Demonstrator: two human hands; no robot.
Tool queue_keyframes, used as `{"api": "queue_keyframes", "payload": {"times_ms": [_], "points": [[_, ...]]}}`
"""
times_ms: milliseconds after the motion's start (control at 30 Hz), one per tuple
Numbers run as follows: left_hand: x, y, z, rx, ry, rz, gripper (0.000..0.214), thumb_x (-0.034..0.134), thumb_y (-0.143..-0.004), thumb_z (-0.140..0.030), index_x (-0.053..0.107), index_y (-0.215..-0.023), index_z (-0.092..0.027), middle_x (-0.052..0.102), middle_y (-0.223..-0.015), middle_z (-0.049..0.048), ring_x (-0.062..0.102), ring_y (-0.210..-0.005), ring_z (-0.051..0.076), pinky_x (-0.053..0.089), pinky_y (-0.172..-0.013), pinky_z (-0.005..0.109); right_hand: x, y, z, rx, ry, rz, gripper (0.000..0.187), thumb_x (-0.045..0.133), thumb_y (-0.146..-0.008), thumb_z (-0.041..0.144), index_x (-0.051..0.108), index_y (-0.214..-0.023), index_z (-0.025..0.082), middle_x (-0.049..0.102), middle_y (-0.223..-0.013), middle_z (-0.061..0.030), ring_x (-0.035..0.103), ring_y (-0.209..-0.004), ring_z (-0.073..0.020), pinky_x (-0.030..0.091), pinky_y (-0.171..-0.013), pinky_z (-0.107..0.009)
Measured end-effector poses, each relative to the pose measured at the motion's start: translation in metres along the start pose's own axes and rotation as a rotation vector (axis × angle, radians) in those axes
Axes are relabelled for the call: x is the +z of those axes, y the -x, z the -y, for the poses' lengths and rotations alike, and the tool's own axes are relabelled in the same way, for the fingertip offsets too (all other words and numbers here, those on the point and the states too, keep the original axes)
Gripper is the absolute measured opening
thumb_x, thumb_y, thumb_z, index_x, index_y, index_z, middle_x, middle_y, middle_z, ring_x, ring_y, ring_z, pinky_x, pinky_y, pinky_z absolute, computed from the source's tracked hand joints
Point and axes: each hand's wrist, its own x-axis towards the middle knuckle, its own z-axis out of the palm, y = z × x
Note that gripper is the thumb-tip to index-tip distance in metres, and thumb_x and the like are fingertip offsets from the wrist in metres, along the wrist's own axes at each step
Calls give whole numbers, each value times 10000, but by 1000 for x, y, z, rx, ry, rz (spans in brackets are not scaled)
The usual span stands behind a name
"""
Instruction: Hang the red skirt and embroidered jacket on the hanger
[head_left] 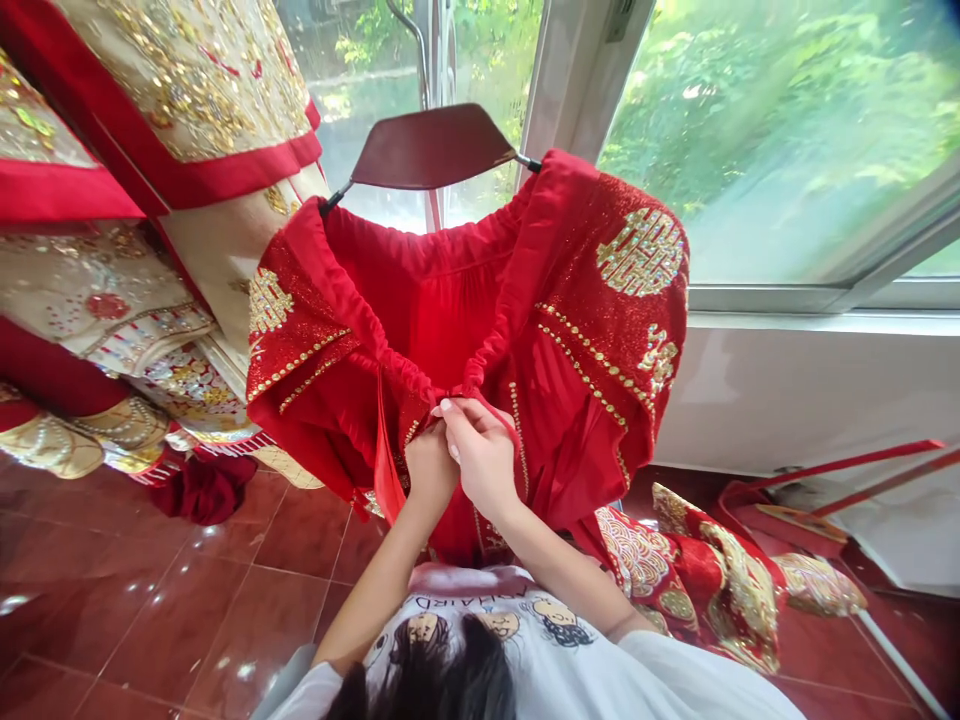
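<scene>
A red skirt (577, 260) with a gathered elastic waistband, gold beading and sequin medallions hangs in front of me on a clip hanger (433, 148). The hanger's two clips hold the waistband at its left and right. At the middle of the near waistband edge, my left hand (433, 462) and my right hand (484, 450) are pressed together, fingers closed on the waistband. Red ribbon ties (385, 455) hang beside my left hand. Exactly what lies between the fingertips is partly hidden by my right hand.
Cream and red embroidered garments (217, 80) hang close at the left. A window (772, 140) stands behind the skirt. At the lower right, an embroidered fabric piece (675, 570) is near a red dustpan (787, 515) on the tiled floor (187, 600).
</scene>
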Motion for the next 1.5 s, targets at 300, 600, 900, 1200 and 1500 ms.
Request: {"api": "queue_keyframes", "payload": {"times_ms": [300,600,900,1200,1500], "points": [[-33,-22,-10,-183,-55,46,280,460,-777,-184,507,-502,-193,503,-481,55,450,-440,171,279,-486,272,2,9,-4,3,-90,-30,317,619,-781,441,601,-621,169,349,-459,60,260,-447,-63,223,-453,-239],[-16,-19,-13,-17,-2,36,218,432,-814,-105,599,-690,-169,612,-582,53,520,-482,155,298,-486,255,18,-4,11,-80,-70,-189,347,597,-775,456,514,-570,189,327,-462,55,277,-447,-72,234,-446,-244],[-67,4,-11,-155,256,14,353,494,-879,-302,428,-552,-188,448,-497,-30,389,-461,96,277,-474,226,-18,34,15,-51,305,340,217,565,-832,335,686,-888,164,500,-515,36,441,-461,-86,332,-469,-218],[-53,-19,-7,-103,-61,-262,184,546,-879,-299,670,-917,-169,654,-775,39,577,-657,155,320,-549,240,-20,-7,0,-319,584,-74,279,651,-792,409,680,-951,181,533,-520,41,427,-475,-102,335,-523,-238],[-54,12,-10,-206,575,58,265,509,-896,-317,656,-736,-165,638,-662,26,557,-590,131,425,-587,235,-29,-17,-8,-240,364,45,282,565,-833,347,551,-609,176,501,-513,36,409,-477,-81,299,-487,-210]]}}
